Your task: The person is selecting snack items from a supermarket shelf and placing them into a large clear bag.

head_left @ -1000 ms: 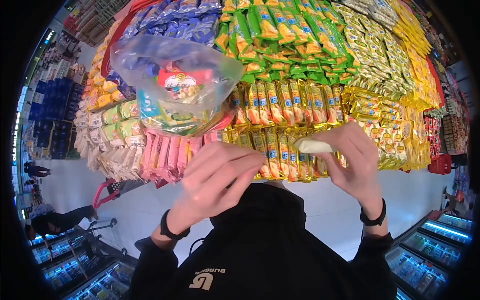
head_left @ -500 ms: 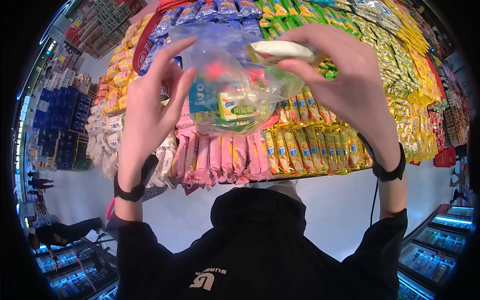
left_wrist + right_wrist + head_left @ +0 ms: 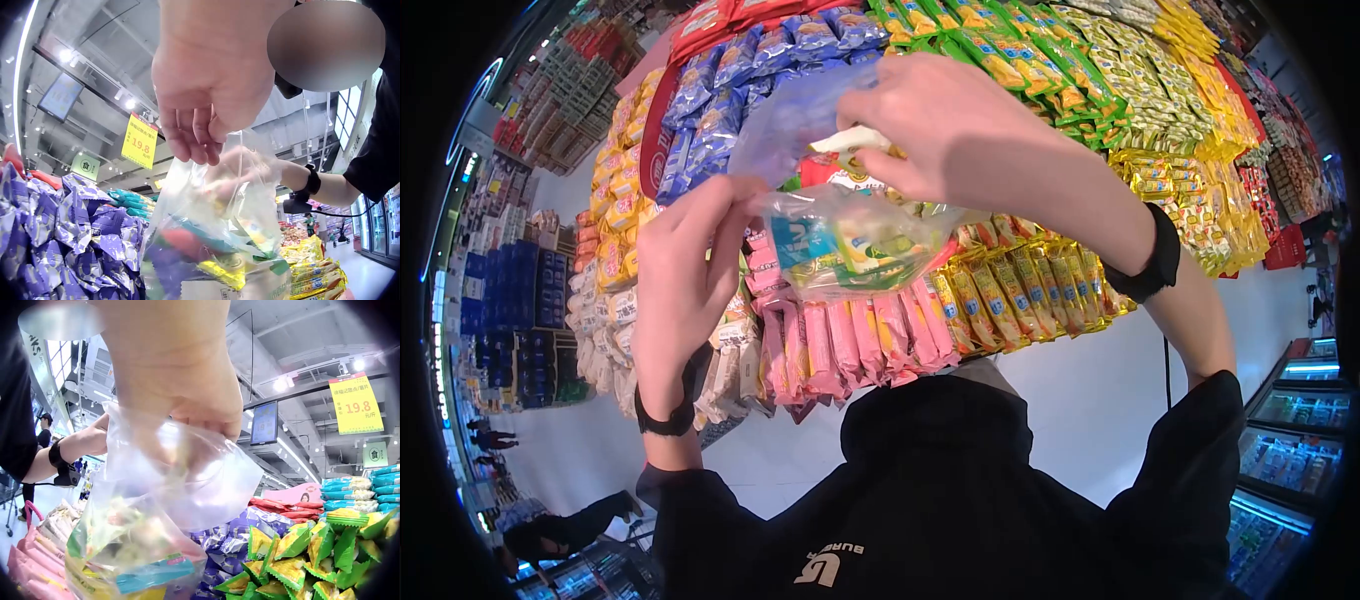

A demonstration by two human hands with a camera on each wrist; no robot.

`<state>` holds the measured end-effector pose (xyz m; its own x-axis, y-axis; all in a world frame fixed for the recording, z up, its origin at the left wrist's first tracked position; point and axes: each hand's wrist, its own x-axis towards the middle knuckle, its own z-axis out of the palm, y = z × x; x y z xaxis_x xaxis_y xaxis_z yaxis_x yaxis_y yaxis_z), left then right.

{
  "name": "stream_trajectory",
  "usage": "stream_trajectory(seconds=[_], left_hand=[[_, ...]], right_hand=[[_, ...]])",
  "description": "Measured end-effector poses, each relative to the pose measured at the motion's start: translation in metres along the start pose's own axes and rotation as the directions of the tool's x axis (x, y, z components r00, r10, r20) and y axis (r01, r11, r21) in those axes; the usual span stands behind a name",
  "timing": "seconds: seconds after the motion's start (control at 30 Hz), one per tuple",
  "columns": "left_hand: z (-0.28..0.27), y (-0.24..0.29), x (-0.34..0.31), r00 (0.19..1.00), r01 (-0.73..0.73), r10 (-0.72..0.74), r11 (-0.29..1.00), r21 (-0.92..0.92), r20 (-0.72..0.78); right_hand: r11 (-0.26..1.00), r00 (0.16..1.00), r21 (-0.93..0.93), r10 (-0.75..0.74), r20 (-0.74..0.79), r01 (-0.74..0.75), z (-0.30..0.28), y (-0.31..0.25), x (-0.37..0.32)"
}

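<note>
A clear plastic bag (image 3: 788, 118) with several wrapped snacks in it stands over the front of the display. My left hand (image 3: 680, 265) pinches its rim at the left side, and in the left wrist view the bag (image 3: 219, 212) hangs below those fingertips. My right hand (image 3: 950, 125) reaches into the bag's mouth from the right. Between its thumb and fingers it holds a small white-wrapped snack packet (image 3: 858, 140). In the right wrist view the bag's plastic covers the fingers of the right hand (image 3: 172, 381), blurring the packet. Inside the bag lies a blue packet (image 3: 803, 240).
Pink snack packets (image 3: 840, 340) lie in front, under the bag. Gold packets (image 3: 1040, 290) are stacked to the right, green ones (image 3: 1040, 60) and purple ones (image 3: 710, 130) behind. A yellow price sign (image 3: 139, 142) hangs overhead. Glass-fronted coolers (image 3: 1280, 480) stand behind me on the right.
My left hand has gone from empty to pinching the bag's rim. The right hand has carried the white-wrapped packet leftward from above the gold packets into the bag's mouth.
</note>
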<state>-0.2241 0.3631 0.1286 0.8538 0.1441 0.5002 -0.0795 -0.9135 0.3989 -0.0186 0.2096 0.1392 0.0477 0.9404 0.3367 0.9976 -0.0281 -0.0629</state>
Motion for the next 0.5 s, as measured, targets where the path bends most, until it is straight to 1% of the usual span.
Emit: stream_trajectory(seconds=[0.07,0.1,0.2,0.3,0.4,0.5], left_hand=[[-0.001,-0.002,-0.001,0.999,-0.05,0.05,0.998,0.03,-0.009],[-0.001,-0.003,-0.002,0.998,-0.067,0.068,0.997,0.034,-0.011],[-0.001,-0.01,-0.003,0.995,-0.085,0.086,0.996,0.036,-0.044],[-0.002,-0.014,-0.003,0.991,-0.091,0.094,0.995,0.041,-0.091],[-0.004,-0.021,-0.003,0.989,-0.094,0.099,0.994,0.05,-0.11],[-0.006,-0.024,-0.004,0.985,-0.096,0.105,0.993,0.073,-0.138]], right_hand=[[0.997,0.995,-0.028,-0.07,-0.069,0.068,0.015,0.001,0.006],[1.0,0.999,-0.007,-0.025,0.043,0.025,0.015,-0.003,0.014],[0.99,0.998,0.138,0.03,0.061,-0.038,0.017,-0.011,0.029],[0.969,1.0,0.246,-0.006,-0.004,0.007,0.042,-0.008,0.041],[0.953,0.999,0.302,-0.033,0.009,0.028,0.055,-0.007,0.041],[0.984,0.988,0.17,0.03,0.15,-0.056,0.058,-0.004,0.045]])
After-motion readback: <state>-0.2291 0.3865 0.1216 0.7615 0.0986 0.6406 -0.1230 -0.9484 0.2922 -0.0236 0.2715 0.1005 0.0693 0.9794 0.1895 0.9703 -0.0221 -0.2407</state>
